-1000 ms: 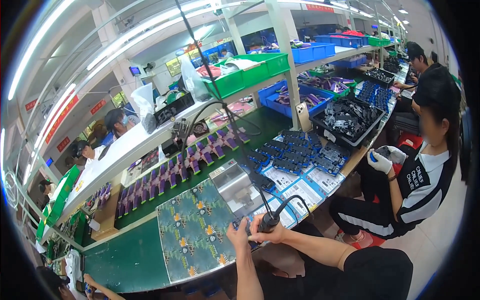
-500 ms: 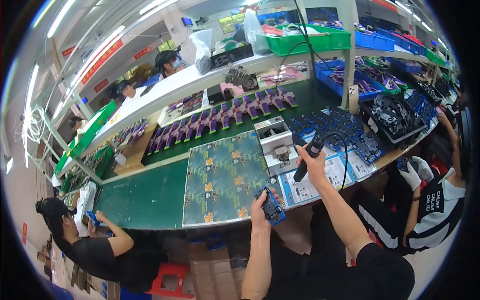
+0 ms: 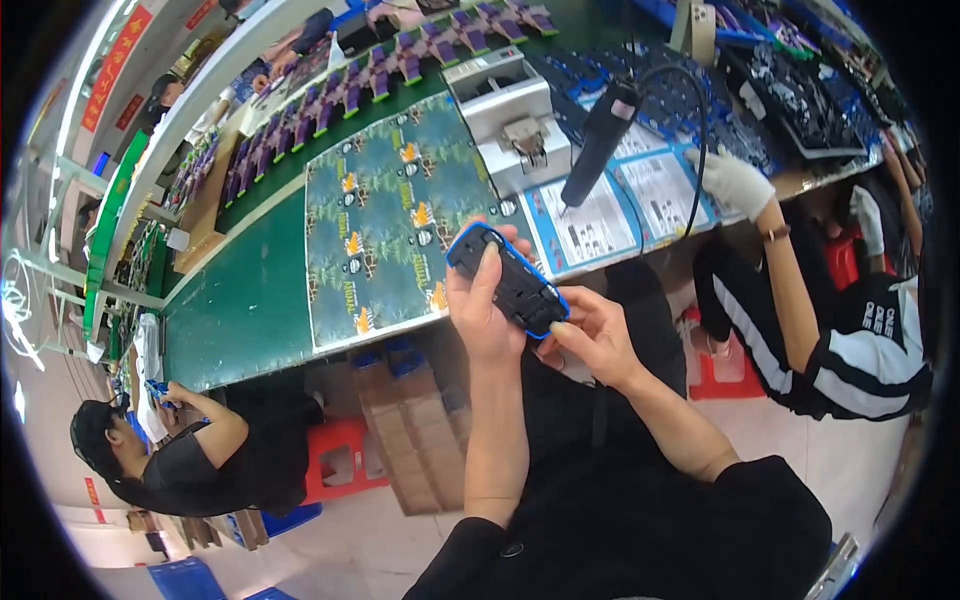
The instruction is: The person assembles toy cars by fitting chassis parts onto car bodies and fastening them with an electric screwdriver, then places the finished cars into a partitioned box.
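A blue toy car (image 3: 513, 286) is held between my two hands in front of the bench edge, tilted, its black underside facing up. My left hand (image 3: 482, 305) wraps round its upper left part, thumb pressed on the black base. With fingers and thumb, my right hand (image 3: 597, 340) pinches the lower right end. Above and to the right, a black electric screwdriver (image 3: 600, 142) hangs from its cable, tip down, touched by neither hand. Beside it on the bench stands a silver-white boxy machine (image 3: 512, 120), perhaps a screw feeder.
A patterned sheet (image 3: 385, 215) covers part of the green bench (image 3: 235, 320). Rows of purple parts (image 3: 340, 105) lie behind. Printed sheets (image 3: 595, 225) lie under the screwdriver. At right, a co-worker's white-gloved hand (image 3: 737, 186) reaches over blue parts near a black tray (image 3: 800, 100). Another person (image 3: 190, 450) sits left.
My right hand has let go of the screwdriver, which now hangs, and has come down to the toy car. The view has tilted downward. A co-worker's gloved hand has reached onto the bench.
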Tool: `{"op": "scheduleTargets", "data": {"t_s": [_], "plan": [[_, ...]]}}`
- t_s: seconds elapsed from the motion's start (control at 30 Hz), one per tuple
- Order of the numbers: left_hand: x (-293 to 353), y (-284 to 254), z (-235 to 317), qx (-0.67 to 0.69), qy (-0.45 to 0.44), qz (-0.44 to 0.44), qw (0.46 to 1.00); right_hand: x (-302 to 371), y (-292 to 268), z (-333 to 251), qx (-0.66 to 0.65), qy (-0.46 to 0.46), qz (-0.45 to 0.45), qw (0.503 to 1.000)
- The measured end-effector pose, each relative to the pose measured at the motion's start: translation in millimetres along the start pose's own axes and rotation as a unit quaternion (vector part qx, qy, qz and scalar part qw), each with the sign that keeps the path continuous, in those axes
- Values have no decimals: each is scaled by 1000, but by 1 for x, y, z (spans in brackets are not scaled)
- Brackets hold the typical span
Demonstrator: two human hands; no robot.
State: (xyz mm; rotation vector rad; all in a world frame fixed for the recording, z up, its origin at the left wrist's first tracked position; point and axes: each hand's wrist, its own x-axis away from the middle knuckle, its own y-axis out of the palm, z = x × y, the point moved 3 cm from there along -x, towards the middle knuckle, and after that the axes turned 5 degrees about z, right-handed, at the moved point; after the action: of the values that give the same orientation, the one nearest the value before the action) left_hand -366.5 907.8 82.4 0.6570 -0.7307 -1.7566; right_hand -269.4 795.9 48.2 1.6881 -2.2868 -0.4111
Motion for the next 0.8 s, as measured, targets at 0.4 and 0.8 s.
{"op": "scheduleTargets", "data": {"t_s": [0.4,0.8], "plan": [[18,-39,-20,-90,-83,28,992,12,-17,15,94,-64,61,992],[14,-61,-32,-228,-33,33,973,10,-33,47,-71,63,19,995]]}}
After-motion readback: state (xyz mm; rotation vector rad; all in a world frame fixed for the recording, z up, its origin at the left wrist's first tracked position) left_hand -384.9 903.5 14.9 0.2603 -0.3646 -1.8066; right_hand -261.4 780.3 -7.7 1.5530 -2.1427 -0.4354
